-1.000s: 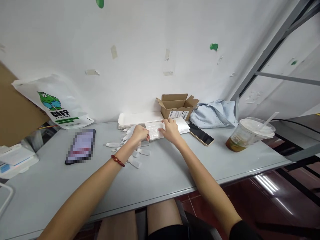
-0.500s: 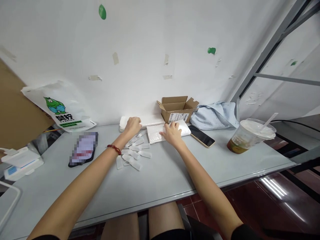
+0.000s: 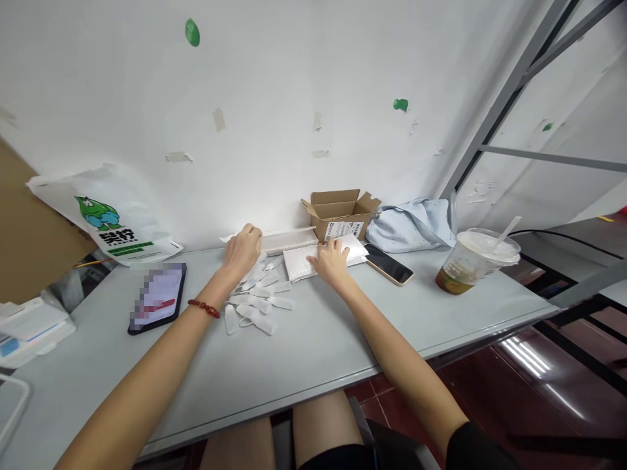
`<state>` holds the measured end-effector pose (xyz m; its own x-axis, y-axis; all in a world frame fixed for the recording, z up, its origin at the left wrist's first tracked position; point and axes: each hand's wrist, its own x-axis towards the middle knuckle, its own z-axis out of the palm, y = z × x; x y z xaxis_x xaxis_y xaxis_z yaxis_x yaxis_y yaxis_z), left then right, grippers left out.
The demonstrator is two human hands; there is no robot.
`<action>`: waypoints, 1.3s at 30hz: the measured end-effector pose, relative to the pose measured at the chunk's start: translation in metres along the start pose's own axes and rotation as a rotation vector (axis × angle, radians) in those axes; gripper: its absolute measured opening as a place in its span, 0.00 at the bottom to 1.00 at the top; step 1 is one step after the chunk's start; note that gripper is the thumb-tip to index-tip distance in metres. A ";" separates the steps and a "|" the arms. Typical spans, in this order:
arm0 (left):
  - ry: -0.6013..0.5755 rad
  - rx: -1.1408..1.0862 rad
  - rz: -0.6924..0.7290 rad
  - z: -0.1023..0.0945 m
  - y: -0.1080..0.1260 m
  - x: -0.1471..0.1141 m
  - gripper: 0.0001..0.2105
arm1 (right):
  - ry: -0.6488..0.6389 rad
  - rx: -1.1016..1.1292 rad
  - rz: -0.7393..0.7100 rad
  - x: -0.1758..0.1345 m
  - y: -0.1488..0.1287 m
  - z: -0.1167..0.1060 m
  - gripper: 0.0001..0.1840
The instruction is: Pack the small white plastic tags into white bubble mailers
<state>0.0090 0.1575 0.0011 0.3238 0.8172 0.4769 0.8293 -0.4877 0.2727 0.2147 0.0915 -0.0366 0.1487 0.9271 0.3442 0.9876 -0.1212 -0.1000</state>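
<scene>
My left hand (image 3: 243, 249) is closed, with its fingertips pinching the left part of a thin white flat bag (image 3: 289, 236). That bag is the top one of a low white stack against the wall, and its edge is slightly raised. My fingers hide what they grip in part. My right hand (image 3: 331, 262) lies with fingers spread on a pile of white bubble bags (image 3: 298, 262), pressing on the top one. Beside and below my left wrist, several translucent white plastic tags (image 3: 259, 303) lie in a loose heap, some with thin loops.
An open cardboard box (image 3: 340, 215) stands behind the bags. Right of them are a dark-screened phone (image 3: 390, 264), a pale blue cloth bag (image 3: 411, 225) and a drink cup (image 3: 460, 264). On the left are another phone (image 3: 159, 297), a printed white bag (image 3: 115, 215) and a white box (image 3: 34, 333).
My left hand has pulled a little left and toward me, and the top bag's edge has lifted off the stack. My right hand stays on the bubble bags. The view has shifted slightly.
</scene>
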 end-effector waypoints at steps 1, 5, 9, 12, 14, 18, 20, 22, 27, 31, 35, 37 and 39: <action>0.030 0.003 0.006 -0.004 -0.001 -0.007 0.10 | 0.011 0.013 0.007 0.001 0.000 0.001 0.23; 0.160 -0.064 -0.012 -0.008 -0.013 -0.040 0.09 | 0.156 0.074 -0.007 0.002 -0.002 0.000 0.34; 0.332 -0.215 0.059 -0.003 -0.017 -0.070 0.10 | 0.343 0.050 -0.298 -0.012 -0.025 -0.005 0.35; 0.377 -0.328 0.141 0.000 -0.002 -0.082 0.11 | 0.383 -0.002 -0.541 -0.027 -0.050 -0.005 0.25; 0.336 -0.407 0.175 0.001 0.011 -0.086 0.11 | 0.391 -0.015 -0.599 -0.032 -0.060 -0.003 0.17; 0.277 -0.485 0.119 -0.002 0.022 -0.086 0.11 | 0.337 -0.005 -0.549 -0.027 -0.051 -0.003 0.11; 0.343 -0.495 -0.053 -0.007 0.014 -0.082 0.10 | 0.295 0.003 -0.506 -0.022 -0.042 -0.004 0.12; 0.365 -0.539 -0.260 -0.014 0.000 -0.077 0.17 | 0.270 0.010 -0.500 -0.020 -0.036 -0.005 0.12; -0.083 -1.065 -0.515 -0.023 -0.025 -0.069 0.26 | 0.245 -0.006 -0.609 -0.028 -0.045 -0.006 0.14; -0.162 -1.202 -0.513 -0.022 -0.023 -0.071 0.18 | 0.179 -0.002 -0.735 -0.037 -0.051 -0.014 0.13; -0.250 -1.250 -0.572 -0.027 -0.018 -0.073 0.15 | 0.115 0.051 -0.700 -0.038 -0.045 -0.018 0.38; -0.318 -1.256 -0.581 -0.031 -0.016 -0.074 0.17 | 0.103 0.080 -0.656 -0.035 -0.042 -0.017 0.47; -0.366 -1.247 -0.577 -0.033 -0.014 -0.074 0.18 | 0.103 0.111 -0.638 -0.034 -0.041 -0.016 0.50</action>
<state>-0.0418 0.0935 -0.0106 0.3406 0.9298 -0.1397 0.0073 0.1460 0.9893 0.1700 0.0592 -0.0290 -0.4552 0.7653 0.4551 0.8732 0.4836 0.0601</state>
